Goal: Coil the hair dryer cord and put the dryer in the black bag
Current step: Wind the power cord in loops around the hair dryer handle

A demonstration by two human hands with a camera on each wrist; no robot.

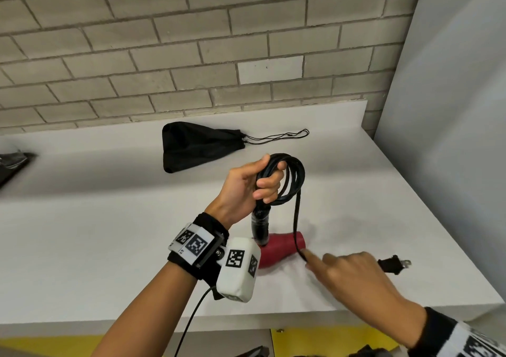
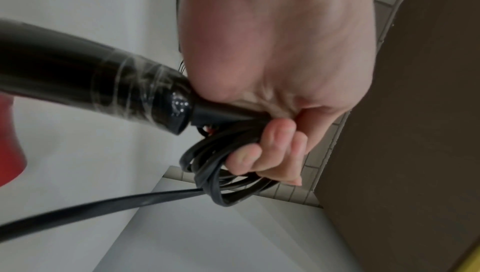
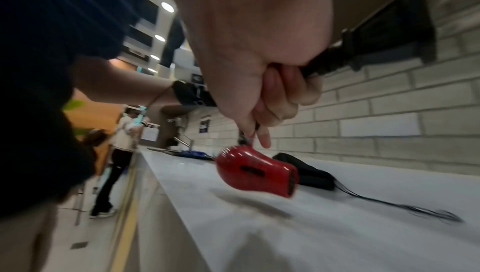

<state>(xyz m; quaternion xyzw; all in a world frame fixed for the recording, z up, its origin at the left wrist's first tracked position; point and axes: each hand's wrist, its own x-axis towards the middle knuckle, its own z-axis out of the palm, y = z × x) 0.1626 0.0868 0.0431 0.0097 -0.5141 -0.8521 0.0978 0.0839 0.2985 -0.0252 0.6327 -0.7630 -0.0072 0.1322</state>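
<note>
My left hand (image 1: pixel 257 184) grips several loops of the black cord (image 1: pixel 291 177) together with the base of the dryer's black handle (image 1: pixel 260 229). The red hair dryer (image 1: pixel 282 248) hangs from that grip just above the white counter (image 1: pixel 109 219), nozzle to the right. One strand of cord runs down from the coil to my right hand (image 1: pixel 353 271), which holds it, with the plug (image 1: pixel 393 263) sticking out past the hand to the right. In the left wrist view the fingers (image 2: pixel 272 151) curl round the coil (image 2: pixel 223 171). The black drawstring bag (image 1: pixel 194 146) lies flat at the back of the counter.
A brick wall (image 1: pixel 191 41) backs the counter, and a grey panel (image 1: pixel 451 110) stands at its right end. The bag's drawstrings (image 1: pixel 279 136) trail to the right. A dark object (image 1: pixel 13 165) lies at the counter's far left. People stand far off in the right wrist view.
</note>
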